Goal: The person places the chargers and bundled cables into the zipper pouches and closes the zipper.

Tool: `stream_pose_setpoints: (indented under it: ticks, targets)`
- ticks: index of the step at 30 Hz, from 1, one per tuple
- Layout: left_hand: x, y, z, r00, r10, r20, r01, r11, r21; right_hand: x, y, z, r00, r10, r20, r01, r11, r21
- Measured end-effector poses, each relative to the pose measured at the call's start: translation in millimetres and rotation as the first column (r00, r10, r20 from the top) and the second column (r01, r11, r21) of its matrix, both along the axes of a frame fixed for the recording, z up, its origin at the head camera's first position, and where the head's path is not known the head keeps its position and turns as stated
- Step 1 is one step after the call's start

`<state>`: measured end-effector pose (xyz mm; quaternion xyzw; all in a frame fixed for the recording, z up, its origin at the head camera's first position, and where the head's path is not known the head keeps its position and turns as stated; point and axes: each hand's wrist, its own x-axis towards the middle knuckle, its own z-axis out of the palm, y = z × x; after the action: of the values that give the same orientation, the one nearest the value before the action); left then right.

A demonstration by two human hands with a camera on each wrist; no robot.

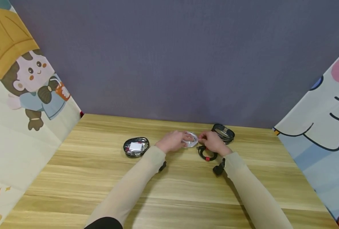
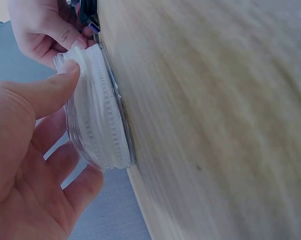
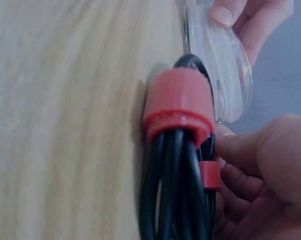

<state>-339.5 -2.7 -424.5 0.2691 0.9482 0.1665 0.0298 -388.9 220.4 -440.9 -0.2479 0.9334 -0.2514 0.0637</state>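
A white coil with ribbed edges, in a clear round plastic case, stands on the wooden table between both hands. My left hand grips the case, with its thumb on the near side and its fingers round the far side, as the left wrist view shows. At the opposite end of the case, my right hand pinches the edge of the coil between thumb and fingers; its exact hold is partly hidden. Just in front of the right hand lies a coiled black cable with red straps.
Behind the right hand lies another black coiled cable at the table's back edge. Left of the left hand is a black coiled cable with a white label. A grey panel rises behind the wooden table.
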Motion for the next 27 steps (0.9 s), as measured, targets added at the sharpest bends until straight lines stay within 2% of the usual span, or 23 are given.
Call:
stream_pose_setpoints:
  ticks: [27]
  targets:
    - [-1.4, 2.1, -1.2, 1.000, 0.016, 0.016, -0.015, 1.000, -0.026, 14.4, -1.7, -0.5, 0.999, -0.027, -0.030, 0.028, 0.999, 0.035]
